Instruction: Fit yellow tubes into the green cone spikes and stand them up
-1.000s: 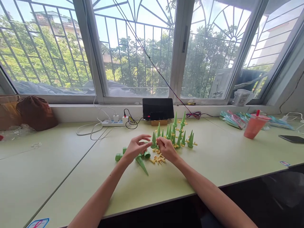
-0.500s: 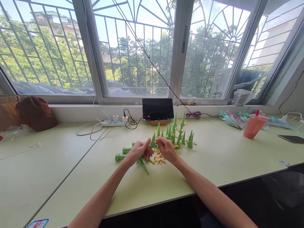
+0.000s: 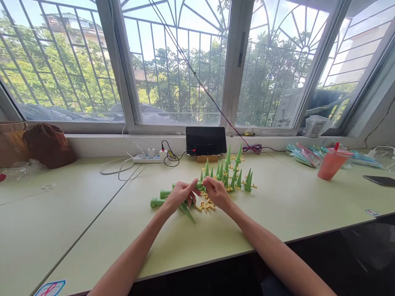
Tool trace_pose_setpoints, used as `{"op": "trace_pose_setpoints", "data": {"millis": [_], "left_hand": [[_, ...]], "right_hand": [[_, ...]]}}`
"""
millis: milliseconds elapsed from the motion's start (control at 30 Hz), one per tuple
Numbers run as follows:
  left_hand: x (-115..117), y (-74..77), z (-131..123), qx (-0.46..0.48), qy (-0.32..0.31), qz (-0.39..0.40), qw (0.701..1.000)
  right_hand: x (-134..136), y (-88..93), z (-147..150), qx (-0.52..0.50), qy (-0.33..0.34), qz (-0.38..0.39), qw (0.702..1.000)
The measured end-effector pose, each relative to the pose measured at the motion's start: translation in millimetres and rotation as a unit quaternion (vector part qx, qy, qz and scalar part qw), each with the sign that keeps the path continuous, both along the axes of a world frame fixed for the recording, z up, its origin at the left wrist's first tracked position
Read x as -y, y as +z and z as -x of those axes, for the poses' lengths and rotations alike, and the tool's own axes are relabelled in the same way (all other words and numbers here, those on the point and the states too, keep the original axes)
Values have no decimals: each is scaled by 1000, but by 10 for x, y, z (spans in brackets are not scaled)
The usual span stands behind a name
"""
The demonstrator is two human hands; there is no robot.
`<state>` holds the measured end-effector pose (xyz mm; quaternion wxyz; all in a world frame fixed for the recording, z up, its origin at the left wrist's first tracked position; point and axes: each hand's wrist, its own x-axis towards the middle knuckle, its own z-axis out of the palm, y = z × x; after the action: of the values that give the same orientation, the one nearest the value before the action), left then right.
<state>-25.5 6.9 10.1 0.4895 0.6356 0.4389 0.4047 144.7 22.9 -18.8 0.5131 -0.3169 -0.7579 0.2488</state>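
Note:
My left hand (image 3: 182, 194) is closed, with its thumb and fingers on a green plant watering spike (image 3: 199, 185), mostly hidden behind the fingers. Close beside it, my right hand (image 3: 217, 192) pinches a small yellow valve (image 3: 203, 183) against the spike's green cap. Below and between the hands lies a loose pile of yellow valves (image 3: 207, 206). Several green spikes with caps (image 3: 157, 202) lie on their sides around and under my left hand, one tip (image 3: 189, 213) pointing toward me. Past my right hand, several upright green spikes (image 3: 248, 182) stand with yellow valves fitted.
A tablet (image 3: 206, 137) leans on a stand by the window wall, with a power strip (image 3: 149, 157) and cables to its left. On the right are a red drink cup (image 3: 333, 164), plastic packets (image 3: 304, 155) and a phone (image 3: 381, 180). A brown bag (image 3: 49, 146) sits far left.
My left fingers have shifted slightly, and the green cap between the hands shows more clearly. Both hands stay close together; the view has moved a little.

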Motion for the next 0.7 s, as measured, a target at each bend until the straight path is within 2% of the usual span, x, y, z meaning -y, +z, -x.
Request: {"op": "trace_pose_setpoints", "data": {"millis": [200, 433, 700], "left_hand": [[12, 14, -3, 4, 8, -5, 1000], [39, 50, -3, 5, 5, -51, 999], [21, 44, 21, -37, 1, -83, 996]], "right_hand": [[1, 1, 5, -2, 4, 7, 1000], [0, -5, 5, -7, 10, 15, 1000], [-2, -9, 6, -7, 7, 23, 1000]]}}
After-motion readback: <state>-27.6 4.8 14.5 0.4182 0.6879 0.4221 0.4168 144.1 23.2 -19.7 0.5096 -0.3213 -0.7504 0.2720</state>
